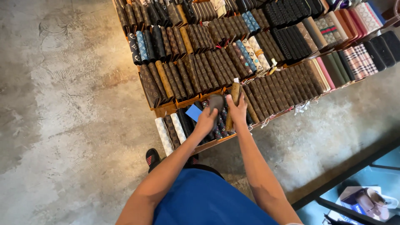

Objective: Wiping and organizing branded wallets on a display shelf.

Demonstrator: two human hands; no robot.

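Over a wallet display (175, 109), right hand (236, 111) grips a brown wallet (234, 95).

the wallets (216, 62) stand on edge in packed rows, side against side, so no hand could slip down between them; the only way in is from above. the low wooden trays (175, 104) hold each row shut at the front. in the nearest tray the left hand (206, 121) and the right hand (237, 110) fill the middle, close together, a brown wallet (234, 95) upright in the right one and a blue card (193, 112) just beside the left. the concrete floor (62, 104) to the left lies open and wide. at the lower right a dark frame (346, 175) and a box with shoes (366, 202) close that side off.
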